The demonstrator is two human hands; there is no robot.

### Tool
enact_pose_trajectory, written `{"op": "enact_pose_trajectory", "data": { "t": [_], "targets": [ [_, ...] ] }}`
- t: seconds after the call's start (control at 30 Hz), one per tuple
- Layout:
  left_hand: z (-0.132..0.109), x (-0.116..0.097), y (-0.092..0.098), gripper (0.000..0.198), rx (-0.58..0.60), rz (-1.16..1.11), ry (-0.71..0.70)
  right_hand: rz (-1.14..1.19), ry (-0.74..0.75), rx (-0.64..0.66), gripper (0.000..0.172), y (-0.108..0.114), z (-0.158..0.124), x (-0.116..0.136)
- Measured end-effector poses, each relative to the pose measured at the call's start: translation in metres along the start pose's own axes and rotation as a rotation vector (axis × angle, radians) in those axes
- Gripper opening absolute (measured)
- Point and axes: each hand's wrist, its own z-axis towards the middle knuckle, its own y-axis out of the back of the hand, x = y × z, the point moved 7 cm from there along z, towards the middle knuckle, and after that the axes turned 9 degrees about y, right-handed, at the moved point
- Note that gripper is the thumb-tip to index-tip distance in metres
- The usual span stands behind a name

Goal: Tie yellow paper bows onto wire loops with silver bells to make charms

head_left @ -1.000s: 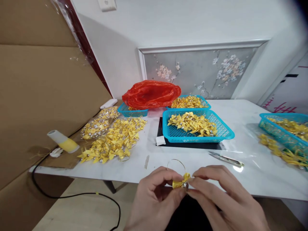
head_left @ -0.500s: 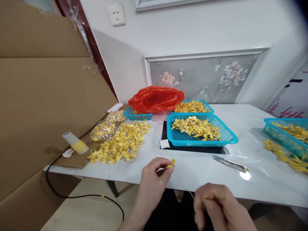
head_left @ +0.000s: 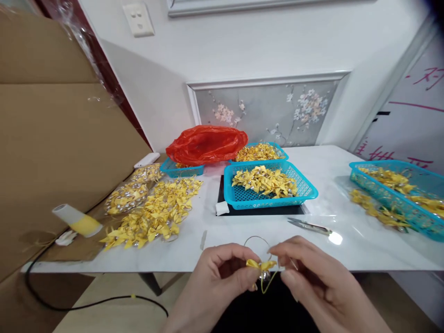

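Observation:
My left hand [head_left: 227, 277] pinches a small yellow ribbon bow [head_left: 268, 265] between thumb and fingers, just past the table's front edge. A round silver bell [head_left: 265, 276] hangs under the bow. Thin yellow-green cord [head_left: 266, 290] loops below it, and a thin loop also arches above. Close by on the right, my right hand [head_left: 315, 282] has its thumb and fingers closed on part of the cord; its exact grip is partly hidden. Beyond the right hand lie small thread snips [head_left: 310, 226].
Many yellow bows with bells [head_left: 156, 210] are heaped on the left of the table. A blue basket [head_left: 270, 202] of bows stands mid-table, with others behind and at right [head_left: 385, 182]. A red plastic bag [head_left: 206, 144] and a thread cone [head_left: 77, 220] are also there.
My right hand has come up and in to meet the left, now at the cord beside the bow. My left hand has moved lower and nearer me. The view has turned right.

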Motion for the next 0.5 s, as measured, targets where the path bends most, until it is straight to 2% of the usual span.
{"op": "enact_pose_trajectory", "data": {
  "t": [0.1, 0.23, 0.43, 0.5],
  "targets": [
    [-0.001, -0.002, -0.003, 0.012, 0.023, 0.008, 0.004, -0.005, -0.025, -0.002, 0.016, -0.007, 0.004, -0.006],
    [0.0, -0.003, -0.008, 0.013, 0.016, 0.012, -0.025, 0.002, -0.061, -0.105, 0.022, -0.011, 0.003, -0.013],
    [0.0, 0.0, -0.006, 0.017, -0.088, -0.005, -0.057, -0.021, 0.004, -0.108, 0.017, -0.011, 0.0, -0.011],
    [0.001, 0.0, -0.003, 0.016, -0.134, 0.002, -0.043, -0.02, 0.049, -0.071, 0.027, -0.01, -0.002, 0.0]
  ]
}}
